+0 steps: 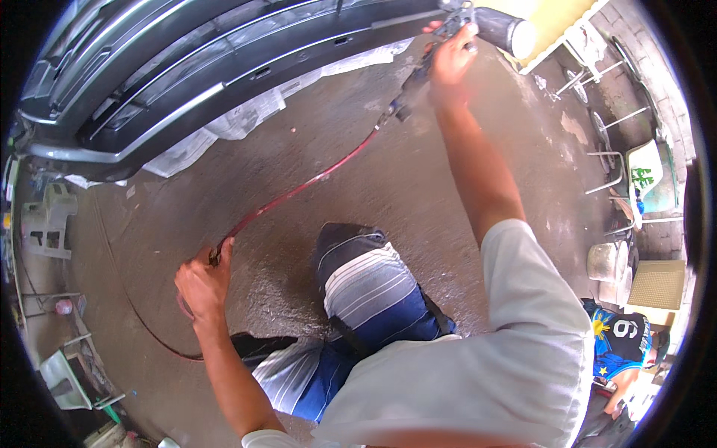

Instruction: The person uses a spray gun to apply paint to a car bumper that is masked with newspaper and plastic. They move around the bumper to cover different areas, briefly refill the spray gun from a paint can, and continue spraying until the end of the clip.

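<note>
My right hand is stretched up and forward, gripping a spray gun held close to a dark grey car bumper that spans the top of the head view. A red air hose runs from the gun's handle down and left across the concrete floor. My left hand is closed on that hose lower down, and the hose loops behind it. My bent knee in striped shorts sits between the two arms.
Sheets of paper lie under the bumper. Metal stools and a bucket stand at the right, where another person in a blue shirt sits. White plastic items line the left edge.
</note>
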Action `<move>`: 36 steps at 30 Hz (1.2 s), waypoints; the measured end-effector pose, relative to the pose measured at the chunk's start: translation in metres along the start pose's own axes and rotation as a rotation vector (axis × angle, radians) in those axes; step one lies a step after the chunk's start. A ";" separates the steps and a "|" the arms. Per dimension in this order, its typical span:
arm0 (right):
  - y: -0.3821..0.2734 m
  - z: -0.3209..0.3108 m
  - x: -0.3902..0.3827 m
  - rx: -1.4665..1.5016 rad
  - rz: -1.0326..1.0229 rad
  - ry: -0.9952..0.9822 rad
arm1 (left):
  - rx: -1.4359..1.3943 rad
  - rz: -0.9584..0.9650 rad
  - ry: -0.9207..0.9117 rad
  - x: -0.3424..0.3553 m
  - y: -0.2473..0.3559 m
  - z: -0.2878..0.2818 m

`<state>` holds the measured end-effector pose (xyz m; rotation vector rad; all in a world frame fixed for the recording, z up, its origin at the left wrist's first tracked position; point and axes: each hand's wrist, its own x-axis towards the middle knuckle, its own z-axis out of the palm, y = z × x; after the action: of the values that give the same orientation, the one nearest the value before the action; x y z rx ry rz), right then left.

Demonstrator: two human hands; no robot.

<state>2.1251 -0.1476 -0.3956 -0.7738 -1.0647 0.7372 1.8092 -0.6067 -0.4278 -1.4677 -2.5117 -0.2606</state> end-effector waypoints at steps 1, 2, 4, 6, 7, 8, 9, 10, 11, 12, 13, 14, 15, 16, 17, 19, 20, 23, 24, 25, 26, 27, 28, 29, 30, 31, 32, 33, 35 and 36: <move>-0.004 0.009 -0.029 -0.020 0.038 -0.078 | 0.016 -0.028 -0.013 -0.010 -0.012 0.000; -0.007 0.022 -0.055 0.005 0.045 -0.128 | 0.034 -0.063 -0.029 -0.019 -0.026 -0.001; -0.015 0.048 -0.107 0.092 0.053 -0.206 | 0.085 -0.122 -0.064 -0.042 -0.054 -0.003; -0.024 0.073 -0.157 0.159 0.086 -0.273 | 0.099 -0.213 -0.074 -0.067 -0.082 -0.006; -0.029 0.087 -0.180 0.190 0.053 -0.327 | 0.125 -0.258 -0.082 -0.083 -0.096 -0.010; -0.033 0.103 -0.202 0.210 0.070 -0.356 | 0.139 -0.302 -0.070 -0.100 -0.109 -0.013; -0.037 0.118 -0.222 0.249 0.054 -0.397 | 0.160 -0.338 -0.056 -0.117 -0.121 -0.016; -0.040 0.133 -0.241 0.294 0.033 -0.437 | 0.179 -0.352 -0.027 -0.132 -0.132 -0.017; -0.042 0.152 -0.259 0.307 0.002 -0.449 | 0.172 -0.420 -0.047 -0.146 -0.144 -0.019; -0.044 0.167 -0.276 0.332 0.001 -0.471 | 0.167 -0.473 -0.055 -0.161 -0.155 -0.021; -0.047 0.182 -0.293 0.357 0.002 -0.493 | 0.161 -0.526 -0.064 -0.177 -0.165 -0.024; -0.050 0.198 -0.309 0.449 0.026 -0.505 | 0.168 -0.534 -0.014 -0.191 -0.172 -0.025; -0.052 0.212 -0.322 0.445 0.011 -0.529 | 0.172 -0.541 0.036 -0.204 -0.178 -0.025; -0.056 0.227 -0.334 0.445 0.007 -0.554 | 0.182 -0.540 0.088 -0.215 -0.184 -0.026; -0.059 0.243 -0.345 0.456 0.004 -0.579 | 0.166 -0.569 0.094 -0.225 -0.189 -0.028; -0.069 0.272 -0.363 0.405 0.032 -0.599 | 0.151 -0.614 0.109 -0.241 -0.198 -0.030; -0.074 0.288 -0.370 0.366 -0.108 -0.539 | 0.129 -0.653 0.113 -0.247 -0.203 -0.030; -0.090 0.311 -0.384 0.414 -0.034 -0.608 | 0.109 -0.735 0.116 -0.258 -0.210 -0.035; -0.096 0.322 -0.386 0.416 0.006 -0.655 | 0.125 -0.741 0.112 -0.260 -0.213 -0.037; -0.099 0.325 -0.386 0.427 0.068 -0.710 | 0.139 -0.747 0.109 -0.260 -0.214 -0.039; -0.102 0.327 -0.386 0.434 0.132 -0.763 | 0.136 -0.740 0.101 -0.259 -0.216 -0.041; -0.103 0.326 -0.383 0.429 0.159 -0.795 | 0.132 -0.732 0.093 -0.257 -0.217 -0.042; -0.104 0.324 -0.378 0.422 0.188 -0.824 | 0.144 -0.725 0.074 -0.254 -0.216 -0.043; -0.104 0.320 -0.373 0.406 0.225 -0.849 | 0.116 -0.695 0.106 -0.250 -0.214 -0.043; -0.105 0.312 -0.367 0.371 0.249 -0.832 | 0.104 -0.668 0.129 -0.245 -0.211 -0.041; -0.105 0.304 -0.357 0.242 0.231 -0.802 | 0.099 -0.650 0.142 -0.239 -0.206 -0.040; -0.104 0.292 -0.345 0.225 0.204 -0.773 | 0.091 -0.631 0.138 -0.233 -0.203 -0.040; -0.105 0.276 -0.332 0.150 0.235 -0.739 | 0.093 -0.616 0.119 -0.227 -0.200 -0.043; -0.109 0.241 -0.302 0.137 0.296 -0.655 | 0.082 -0.572 0.110 -0.210 -0.192 -0.045; -0.112 0.226 -0.284 0.138 0.273 -0.629 | 0.070 -0.543 0.117 -0.200 -0.188 -0.046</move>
<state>1.8414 -0.3994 -0.3707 -0.5822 -1.4636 1.3285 1.7451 -0.8771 -0.4466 -0.6962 -2.7362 -0.3282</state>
